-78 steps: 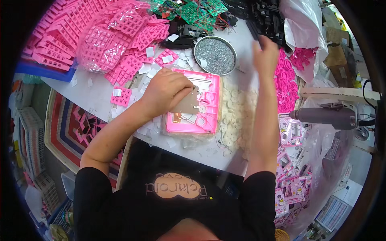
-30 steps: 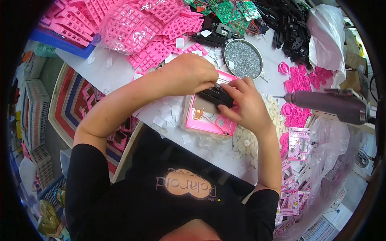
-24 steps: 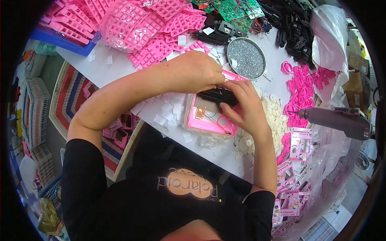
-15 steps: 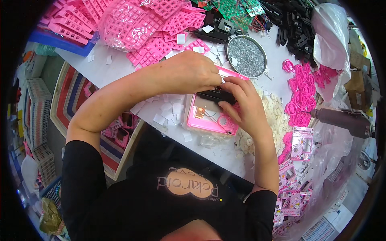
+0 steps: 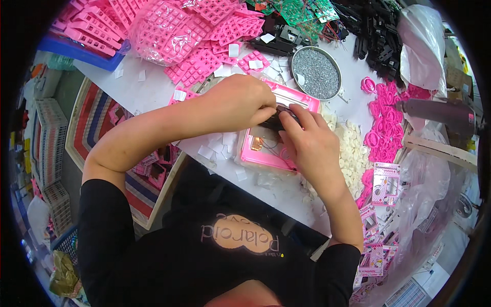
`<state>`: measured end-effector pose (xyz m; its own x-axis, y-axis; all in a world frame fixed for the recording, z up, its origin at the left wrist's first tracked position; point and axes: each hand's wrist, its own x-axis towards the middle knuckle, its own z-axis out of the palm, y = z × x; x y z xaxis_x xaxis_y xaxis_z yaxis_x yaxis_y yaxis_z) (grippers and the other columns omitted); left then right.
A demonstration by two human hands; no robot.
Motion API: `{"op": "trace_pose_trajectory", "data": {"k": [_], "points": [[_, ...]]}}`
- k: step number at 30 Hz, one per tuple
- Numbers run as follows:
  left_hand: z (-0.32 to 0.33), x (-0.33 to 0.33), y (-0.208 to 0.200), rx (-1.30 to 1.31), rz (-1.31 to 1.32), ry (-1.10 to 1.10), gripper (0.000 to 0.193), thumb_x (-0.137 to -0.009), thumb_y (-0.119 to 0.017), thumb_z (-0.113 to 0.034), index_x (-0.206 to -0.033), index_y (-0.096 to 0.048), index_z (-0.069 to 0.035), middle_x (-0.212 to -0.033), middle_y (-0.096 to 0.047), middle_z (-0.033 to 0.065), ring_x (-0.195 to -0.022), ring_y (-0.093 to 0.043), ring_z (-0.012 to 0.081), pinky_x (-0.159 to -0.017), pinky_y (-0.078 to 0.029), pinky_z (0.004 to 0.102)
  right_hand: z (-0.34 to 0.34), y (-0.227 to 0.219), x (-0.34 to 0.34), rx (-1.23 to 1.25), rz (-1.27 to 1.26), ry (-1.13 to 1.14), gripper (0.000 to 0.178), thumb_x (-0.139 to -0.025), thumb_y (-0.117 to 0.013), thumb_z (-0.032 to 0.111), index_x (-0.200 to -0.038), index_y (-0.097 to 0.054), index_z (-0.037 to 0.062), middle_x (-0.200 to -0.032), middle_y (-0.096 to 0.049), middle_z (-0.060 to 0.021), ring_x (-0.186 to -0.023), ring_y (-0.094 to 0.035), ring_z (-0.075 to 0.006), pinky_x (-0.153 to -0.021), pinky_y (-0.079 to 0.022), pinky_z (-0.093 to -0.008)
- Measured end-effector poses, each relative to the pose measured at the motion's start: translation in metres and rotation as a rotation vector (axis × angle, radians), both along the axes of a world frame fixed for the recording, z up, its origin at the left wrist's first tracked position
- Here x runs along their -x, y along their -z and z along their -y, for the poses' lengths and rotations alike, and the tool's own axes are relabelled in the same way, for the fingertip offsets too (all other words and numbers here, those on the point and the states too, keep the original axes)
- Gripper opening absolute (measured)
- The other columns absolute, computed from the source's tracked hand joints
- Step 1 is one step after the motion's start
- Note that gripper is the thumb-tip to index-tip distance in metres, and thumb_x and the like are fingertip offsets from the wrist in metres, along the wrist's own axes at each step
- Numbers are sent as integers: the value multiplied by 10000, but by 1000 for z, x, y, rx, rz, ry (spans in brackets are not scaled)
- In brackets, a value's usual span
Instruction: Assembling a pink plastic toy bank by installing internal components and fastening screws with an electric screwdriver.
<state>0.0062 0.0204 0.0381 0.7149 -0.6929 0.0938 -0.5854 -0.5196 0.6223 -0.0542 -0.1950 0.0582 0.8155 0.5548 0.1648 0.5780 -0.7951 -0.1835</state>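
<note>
A pink plastic casing (image 5: 254, 156) lies open on the table in front of me, with a copper-coloured piece (image 5: 256, 144) and thin wires inside. Over its middle is a black plastic part (image 5: 273, 122), largely covered by my fingers. My right hand (image 5: 314, 146) grips this part from the right, thumb on the near side and fingers on top. My left hand (image 5: 245, 101) is closed at the part's left end, its fingertips pressed together and turned away from view. Whatever sits in that pinch is hidden.
Pink keypad sheets (image 5: 197, 64) lie at the back left. A round dish of small screws (image 5: 316, 72) stands behind the casing. White pieces (image 5: 352, 153), pink rings (image 5: 383, 123) and black parts (image 5: 378, 41) are heaped to the right. A dark powered screwdriver (image 5: 437, 115) hangs at the right.
My left hand has shifted slightly nearer, and my right fingers have moved over the black part. More of the casing's far edge shows. The hanging screwdriver has swung away from me.
</note>
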Motion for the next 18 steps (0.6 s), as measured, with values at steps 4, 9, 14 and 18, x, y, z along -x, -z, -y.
{"op": "trace_pose_trajectory", "data": {"k": [4, 9, 14, 18], "points": [[11, -13, 5, -12, -91, -50, 193, -835, -708, -187, -844, -716, 6, -785, -699, 157, -746, -680, 328, -709, -533, 416, -2, -6, -3, 41, -21, -27, 296, -829, -651, 125, -1123, -652, 89, -1167, -647, -77, -988, -639, -281, -732, -580, -354], [15, -22, 5, 0, -176, -10, 212, -816, -731, -192, -844, -718, 18, -780, -702, 175, -745, -699, 309, -695, -542, 407, -2, -6, -7, 45, -28, -60, 311, -802, -649, 126, -1108, -669, 73, -1146, -667, -76, -977, -646, -263, -712, -584, -350], [17, -24, 3, 13, -285, -15, 194, -775, -732, -175, -807, -718, 16, -769, -705, 175, -733, -701, 299, -682, -545, 404, -13, -3, 7, 151, 182, -38, 261, -755, -646, 107, -992, -693, 7, -1056, -696, -133, -909, -663, -256, -647, -577, -335], [20, -27, 2, -2, -352, -35, 173, -720, -736, -176, -750, -717, -7, -759, -703, 176, -731, -695, 325, -680, -542, 428, -25, -9, 9, 287, 187, -37, 258, -728, -651, 97, -940, -700, -43, -1010, -704, -186, -883, -676, -265, -648, -575, -310]]}}
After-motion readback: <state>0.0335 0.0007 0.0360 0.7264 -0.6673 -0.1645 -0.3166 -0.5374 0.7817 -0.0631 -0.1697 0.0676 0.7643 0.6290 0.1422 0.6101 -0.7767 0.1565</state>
